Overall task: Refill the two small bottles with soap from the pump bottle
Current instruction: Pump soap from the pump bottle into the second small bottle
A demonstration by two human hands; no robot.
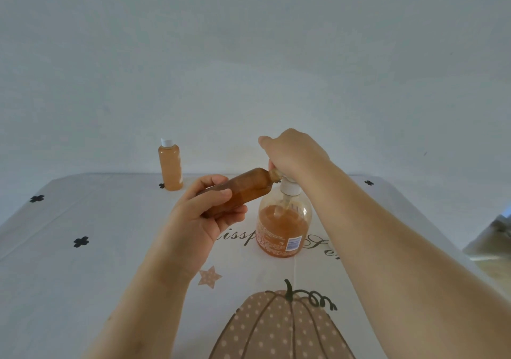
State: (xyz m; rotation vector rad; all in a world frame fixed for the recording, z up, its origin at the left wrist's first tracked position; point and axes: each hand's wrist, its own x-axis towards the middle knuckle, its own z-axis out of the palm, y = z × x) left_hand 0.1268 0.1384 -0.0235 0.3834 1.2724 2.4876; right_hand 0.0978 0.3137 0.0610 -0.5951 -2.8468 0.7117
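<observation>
Head view, down over a table under a printed tablecloth [83, 275]; near the middle, left hand [204, 212] raised off the cloth, fingers and thumb wrapped round the lower body of a small bottle [243, 190]; small bottle tipped almost flat, uncapped neck up and to the right, right against the spout beneath the other hand, amber soap through most of its length; right hand [293, 151] on top of the pump bottle [283, 226], fingers curled down over the pump head [290, 185], thumb sticking out to the left, only the white collar of the pump visible under the palm; pump bottle upright on the cloth, clear, roughly half full of orange soap, barcode label low on its near side; well off to the left at the far edge of the table, second small bottle [170, 165] upright, closed with a white cap [167, 142], filled nearly to the shoulder, untouched; on the cloth, a dotted pumpkin print [279, 328] nearest the camera, a small star [210, 277] by the left wrist, black clover marks [81, 241] scattered leftward; plain pale wall [249, 54] behind.
</observation>
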